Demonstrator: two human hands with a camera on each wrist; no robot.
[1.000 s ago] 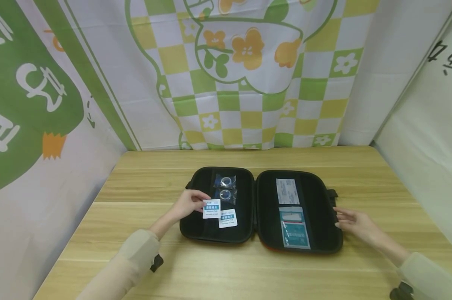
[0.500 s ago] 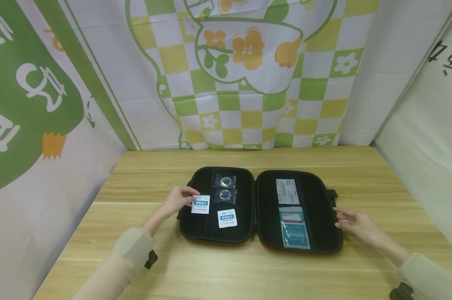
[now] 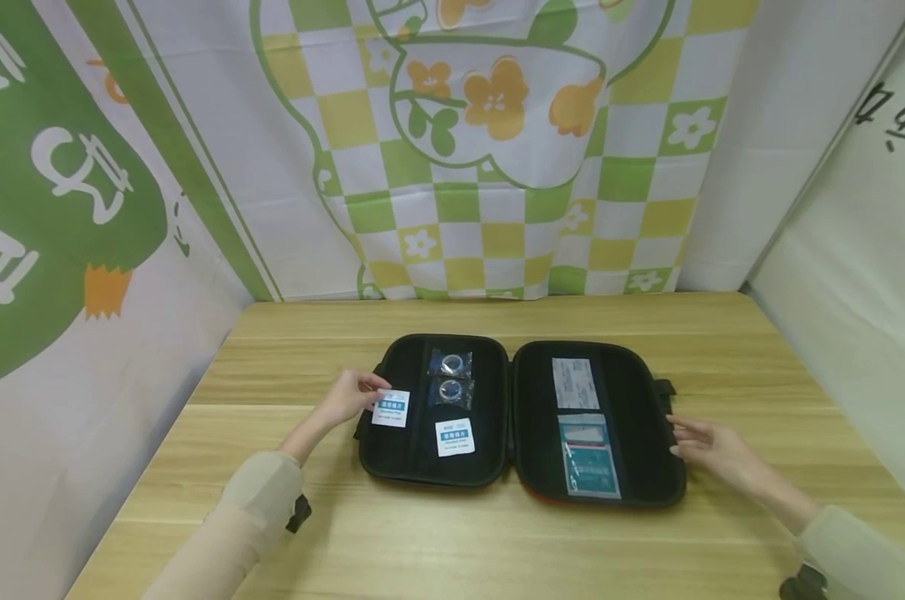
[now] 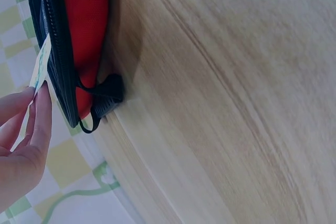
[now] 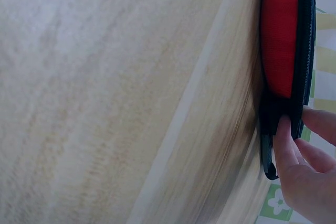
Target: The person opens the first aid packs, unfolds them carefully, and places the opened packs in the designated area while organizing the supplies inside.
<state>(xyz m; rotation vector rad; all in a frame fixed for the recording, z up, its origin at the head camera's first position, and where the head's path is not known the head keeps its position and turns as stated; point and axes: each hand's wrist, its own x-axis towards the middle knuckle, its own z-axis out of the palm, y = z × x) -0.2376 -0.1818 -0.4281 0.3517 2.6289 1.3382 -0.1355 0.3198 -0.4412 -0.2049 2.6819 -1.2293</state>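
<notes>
An unzipped first-aid case [image 3: 645, 450], black inside and red outside, lies spread flat on the table. My left hand [image 3: 350, 397] pinches a white and blue alcohol pad packet [image 3: 390, 409] by its upper left corner, over the left half's outer side. In the left wrist view the packet [image 4: 41, 62] is seen nearly edge-on, at the case's zippered rim. A second alcohol pad packet [image 3: 455, 437] lies in that half, below two clear-wrapped tape rolls [image 3: 451, 377]. My right hand [image 3: 711, 452] grips the case's right edge, thumb and fingers on opposite sides of the rim [image 5: 304, 51].
The right half holds a pale printed packet [image 3: 575, 383] and a teal packet [image 3: 591, 458] under a strap. Bare wooden table [image 3: 452, 546] surrounds the case. Behind hangs a checked curtain [image 3: 505, 242], with printed cloth walls at both sides.
My left hand has moved left with its alcohol pad packet, away from the other packet and towards the case's left edge. The right hand stays at the right edge.
</notes>
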